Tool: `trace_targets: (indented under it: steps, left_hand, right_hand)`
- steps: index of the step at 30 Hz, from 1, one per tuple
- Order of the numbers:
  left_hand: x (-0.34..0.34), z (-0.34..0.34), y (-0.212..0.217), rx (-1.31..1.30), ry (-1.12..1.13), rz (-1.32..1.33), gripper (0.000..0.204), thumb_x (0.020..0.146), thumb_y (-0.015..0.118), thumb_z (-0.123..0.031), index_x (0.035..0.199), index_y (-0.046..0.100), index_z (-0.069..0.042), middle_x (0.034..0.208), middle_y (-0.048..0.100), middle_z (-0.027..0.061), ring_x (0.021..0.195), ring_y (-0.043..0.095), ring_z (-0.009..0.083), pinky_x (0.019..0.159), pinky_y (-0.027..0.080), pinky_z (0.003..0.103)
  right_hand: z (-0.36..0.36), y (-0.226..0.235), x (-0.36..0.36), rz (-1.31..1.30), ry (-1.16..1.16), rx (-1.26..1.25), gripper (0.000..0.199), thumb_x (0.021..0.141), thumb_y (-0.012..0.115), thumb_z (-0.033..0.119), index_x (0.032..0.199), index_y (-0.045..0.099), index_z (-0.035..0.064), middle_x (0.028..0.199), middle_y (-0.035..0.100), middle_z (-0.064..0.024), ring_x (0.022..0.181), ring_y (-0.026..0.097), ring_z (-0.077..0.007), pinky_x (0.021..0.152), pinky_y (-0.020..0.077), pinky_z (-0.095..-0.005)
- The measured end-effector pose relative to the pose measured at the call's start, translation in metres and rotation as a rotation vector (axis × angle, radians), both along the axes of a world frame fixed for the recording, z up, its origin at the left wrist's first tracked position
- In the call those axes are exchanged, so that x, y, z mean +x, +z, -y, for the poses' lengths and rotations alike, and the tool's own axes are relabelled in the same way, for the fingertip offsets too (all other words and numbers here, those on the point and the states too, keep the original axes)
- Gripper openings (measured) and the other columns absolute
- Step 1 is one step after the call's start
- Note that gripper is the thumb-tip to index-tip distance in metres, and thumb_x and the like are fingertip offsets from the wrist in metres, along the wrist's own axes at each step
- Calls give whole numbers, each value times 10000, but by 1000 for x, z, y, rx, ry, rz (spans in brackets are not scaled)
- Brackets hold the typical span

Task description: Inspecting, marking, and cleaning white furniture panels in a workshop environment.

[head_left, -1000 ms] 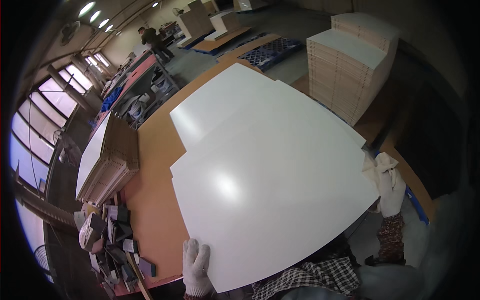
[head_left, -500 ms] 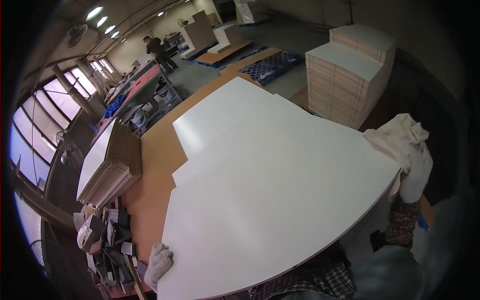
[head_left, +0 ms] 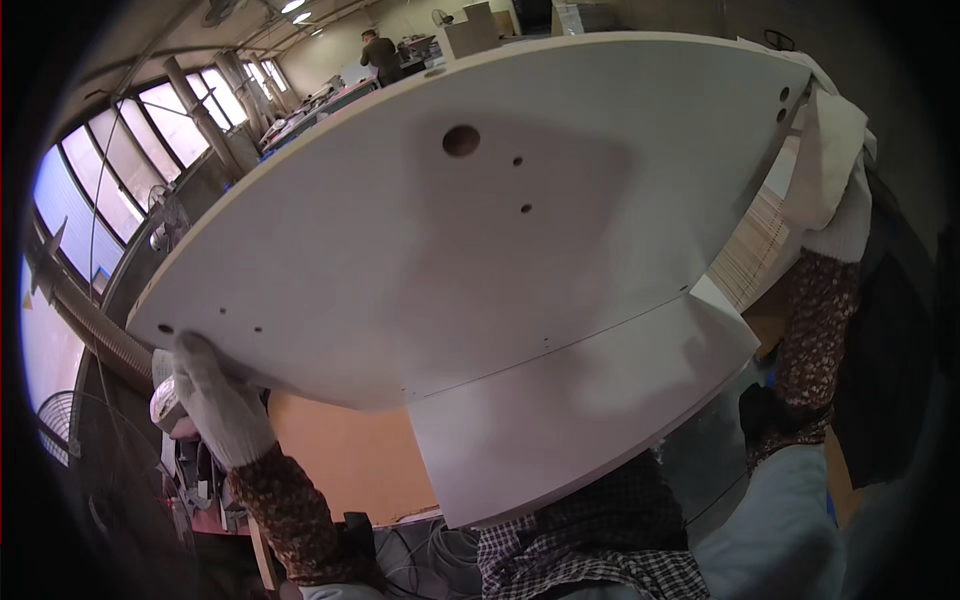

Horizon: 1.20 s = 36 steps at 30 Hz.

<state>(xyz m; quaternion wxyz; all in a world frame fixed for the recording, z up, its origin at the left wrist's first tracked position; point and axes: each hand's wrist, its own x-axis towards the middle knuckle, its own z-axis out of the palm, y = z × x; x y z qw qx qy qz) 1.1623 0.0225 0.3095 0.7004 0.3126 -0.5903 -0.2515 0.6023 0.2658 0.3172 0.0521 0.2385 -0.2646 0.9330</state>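
Note:
A large white board (head_left: 420, 250) with drilled holes is tilted up on edge in front of me, its underside facing the camera and filling most of the view. My left hand (head_left: 215, 400), in a white glove, grips its lower left corner. My right hand (head_left: 835, 170), also gloved, holds the upper right edge. Below it a second white board (head_left: 560, 420) lies flat on the orange-brown table (head_left: 350, 460).
A stack of pale boards (head_left: 750, 255) shows at the right behind the lifted board. Tall windows (head_left: 90, 200) line the left wall. A person (head_left: 380, 55) stands far back in the workshop. Tools and cables (head_left: 195, 480) lie by the table's left end.
The top white board has been lifted from flat on the stack to steeply tilted, its underside now facing me. Both hands rose with its corners.

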Motion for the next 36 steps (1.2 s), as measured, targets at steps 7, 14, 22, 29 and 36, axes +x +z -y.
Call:
trace_targets:
  steps: [7, 14, 22, 29, 36]
  left_hand:
    - [-32, 41, -2, 76, -48, 13, 520, 1115, 500, -391, 1393, 559, 45, 1304, 615, 85, 1180, 574, 164, 1034, 468, 311]
    - [-44, 48, -131, 85, 28, 87, 332, 1106, 526, -252, 1289, 601, 15, 1102, 659, 48, 960, 588, 113, 908, 491, 276]
    - [-24, 25, -160, 565, -81, 351, 411, 1076, 586, -276, 1271, 633, 82, 1063, 718, 72, 995, 639, 139, 907, 513, 295]
    - [-30, -16, -161, 882, -110, 476, 430, 1041, 578, -246, 1249, 627, 127, 1053, 713, 101, 968, 638, 137, 899, 514, 293]
    - [-18, -32, -174, 825, -278, 248, 462, 1019, 537, -260, 1297, 606, 103, 1030, 687, 89, 959, 611, 145, 914, 499, 308]
  right_hand:
    - [5, 74, 81, -1203, -1157, 870, 434, 929, 539, 34, 1355, 620, 20, 1340, 667, -124, 1170, 663, -236, 947, 540, -298]
    - [60, -117, 43, -340, -66, 1094, 363, 1029, 594, 232, 1270, 614, -38, 1108, 667, -160, 955, 649, -185, 820, 534, -351]
    - [58, -176, 47, -531, -26, 1442, 377, 1042, 563, 230, 1270, 582, -70, 1132, 683, -268, 1088, 670, -366, 917, 499, -418]
    - [15, -180, 55, -674, -212, 1472, 421, 1045, 570, 251, 1318, 574, -69, 1188, 675, -257, 1089, 655, -367, 903, 509, -414]
    - [-65, -172, -67, -581, 7, 1230, 435, 1122, 421, 206, 1511, 441, 12, 1423, 545, -120, 1247, 565, -177, 1035, 460, -272]
